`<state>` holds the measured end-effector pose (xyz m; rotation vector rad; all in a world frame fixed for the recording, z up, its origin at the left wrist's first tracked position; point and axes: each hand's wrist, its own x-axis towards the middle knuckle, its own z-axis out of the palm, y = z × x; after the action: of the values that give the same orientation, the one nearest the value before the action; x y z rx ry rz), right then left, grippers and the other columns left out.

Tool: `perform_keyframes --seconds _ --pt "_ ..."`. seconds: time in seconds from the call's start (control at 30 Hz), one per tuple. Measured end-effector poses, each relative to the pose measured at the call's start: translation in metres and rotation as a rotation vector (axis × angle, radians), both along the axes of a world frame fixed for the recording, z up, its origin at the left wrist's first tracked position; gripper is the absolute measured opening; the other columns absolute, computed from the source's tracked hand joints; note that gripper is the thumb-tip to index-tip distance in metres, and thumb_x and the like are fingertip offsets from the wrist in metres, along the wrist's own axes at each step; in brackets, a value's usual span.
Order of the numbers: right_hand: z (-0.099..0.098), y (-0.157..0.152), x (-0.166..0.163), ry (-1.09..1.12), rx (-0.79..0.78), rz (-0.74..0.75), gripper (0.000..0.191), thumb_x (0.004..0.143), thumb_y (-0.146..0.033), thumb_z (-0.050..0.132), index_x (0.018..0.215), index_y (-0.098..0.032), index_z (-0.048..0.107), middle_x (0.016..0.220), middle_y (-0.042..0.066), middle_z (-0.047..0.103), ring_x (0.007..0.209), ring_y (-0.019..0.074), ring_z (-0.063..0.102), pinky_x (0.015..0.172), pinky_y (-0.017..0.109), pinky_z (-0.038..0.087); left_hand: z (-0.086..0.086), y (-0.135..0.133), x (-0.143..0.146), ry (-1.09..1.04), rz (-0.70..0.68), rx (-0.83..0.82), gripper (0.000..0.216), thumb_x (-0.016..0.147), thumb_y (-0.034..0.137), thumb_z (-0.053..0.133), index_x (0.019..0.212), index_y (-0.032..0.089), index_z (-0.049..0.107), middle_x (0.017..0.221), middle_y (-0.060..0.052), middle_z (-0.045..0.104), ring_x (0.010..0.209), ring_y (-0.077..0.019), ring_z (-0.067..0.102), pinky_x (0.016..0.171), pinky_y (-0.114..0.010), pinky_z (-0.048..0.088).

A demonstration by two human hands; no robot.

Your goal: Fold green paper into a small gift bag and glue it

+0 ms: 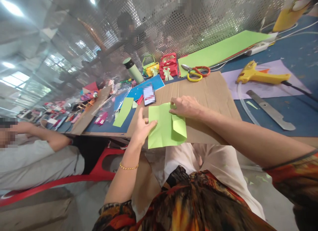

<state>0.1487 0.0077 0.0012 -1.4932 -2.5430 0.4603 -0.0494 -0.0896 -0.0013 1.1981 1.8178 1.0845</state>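
Observation:
A light green paper sheet [162,130] lies on a brown cardboard sheet [211,95] at the table's near edge, with one corner folded over at its right side. My left hand [142,127] rests on the sheet's left edge, fingers stretched out and pressing it flat. My right hand [185,107] lies with curled fingers on the sheet's top right, pressing the paper down beside the fold.
A phone [149,95], scissors [197,73], a yellow glue gun [258,76], a metal blade [270,110], a green bottle [133,70], small paper baskets [168,68] and large green paper [221,50] lie beyond. Another person [37,151] sits at left on a red chair [101,164].

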Motion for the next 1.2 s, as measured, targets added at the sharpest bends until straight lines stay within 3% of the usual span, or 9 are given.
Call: perform_keyframes --seconds 0.1,0.33,0.47,0.57,0.7,0.8,0.97,1.2 --pt "0.0 -0.001 -0.001 -0.015 0.005 0.002 0.044 0.097 -0.046 0.057 0.132 -0.021 0.064 0.124 0.016 0.074 0.11 0.0317 0.069 0.08 0.035 0.046 -0.004 -0.01 -0.001 0.076 -0.017 0.067 0.106 0.082 0.023 0.076 0.166 0.021 0.013 0.076 0.007 0.056 0.065 -0.0103 0.058 0.067 -0.024 0.05" --pt "0.002 -0.001 0.0 -0.044 0.008 0.006 0.046 0.095 -0.051 0.058 0.13 -0.021 0.063 0.122 0.015 0.074 0.108 0.0317 0.069 0.076 0.034 0.044 0.006 -0.018 0.007 0.271 -0.127 0.195 0.088 0.089 0.032 0.068 0.165 0.015 0.025 0.073 0.004 0.06 0.061 -0.0121 0.051 0.061 -0.027 0.043" --pt "0.003 -0.001 0.0 -0.045 0.0 0.012 0.047 0.095 -0.051 0.057 0.132 -0.022 0.062 0.123 0.015 0.074 0.108 0.0312 0.069 0.075 0.034 0.043 0.008 -0.024 0.004 0.29 -0.197 0.2 0.079 0.092 0.032 0.061 0.162 0.011 0.032 0.068 0.004 0.059 0.058 -0.0117 0.049 0.059 -0.027 0.042" --pt "0.003 0.0 0.0 -0.05 -0.007 0.006 0.048 0.095 -0.052 0.057 0.133 -0.021 0.061 0.122 0.016 0.074 0.107 0.0317 0.069 0.074 0.034 0.042 0.004 -0.024 -0.002 0.236 -0.153 0.196 0.078 0.089 0.032 0.062 0.159 0.009 0.036 0.073 0.002 0.064 0.058 -0.0109 0.051 0.058 -0.026 0.043" --pt "0.004 -0.001 0.0 -0.049 -0.013 0.007 0.048 0.096 -0.051 0.057 0.133 -0.021 0.061 0.121 0.016 0.074 0.106 0.0316 0.069 0.074 0.034 0.042 -0.001 -0.016 -0.009 0.192 -0.108 0.224 0.046 0.081 0.035 0.07 0.121 0.013 0.064 0.083 -0.003 0.072 0.069 -0.0129 0.063 0.065 -0.026 0.049" --pt "0.005 -0.002 0.0 -0.046 -0.015 0.007 0.048 0.096 -0.05 0.058 0.134 -0.021 0.061 0.12 0.016 0.074 0.106 0.0314 0.069 0.075 0.034 0.043 -0.001 -0.008 -0.01 0.233 -0.103 0.258 0.032 0.078 0.039 0.07 0.102 0.017 0.067 0.081 -0.003 0.072 0.07 -0.0143 0.064 0.066 -0.027 0.049" --pt "0.005 -0.001 0.0 -0.045 -0.022 0.003 0.048 0.097 -0.05 0.058 0.134 -0.021 0.06 0.122 0.016 0.074 0.108 0.0311 0.069 0.077 0.034 0.043 0.004 -0.001 -0.002 0.518 -0.114 0.283 0.022 0.078 0.04 0.063 0.069 0.02 0.062 0.062 0.002 0.06 0.06 -0.0126 0.053 0.061 -0.029 0.039" --pt "0.003 0.0 -0.001 -0.054 -0.015 0.003 0.049 0.096 -0.051 0.057 0.135 -0.021 0.059 0.121 0.016 0.074 0.107 0.0316 0.069 0.075 0.034 0.042 0.015 0.005 0.004 0.591 -0.22 0.176 0.024 0.081 0.041 0.06 0.069 0.02 0.061 0.06 0.003 0.056 0.059 -0.0129 0.047 0.058 -0.028 0.033"
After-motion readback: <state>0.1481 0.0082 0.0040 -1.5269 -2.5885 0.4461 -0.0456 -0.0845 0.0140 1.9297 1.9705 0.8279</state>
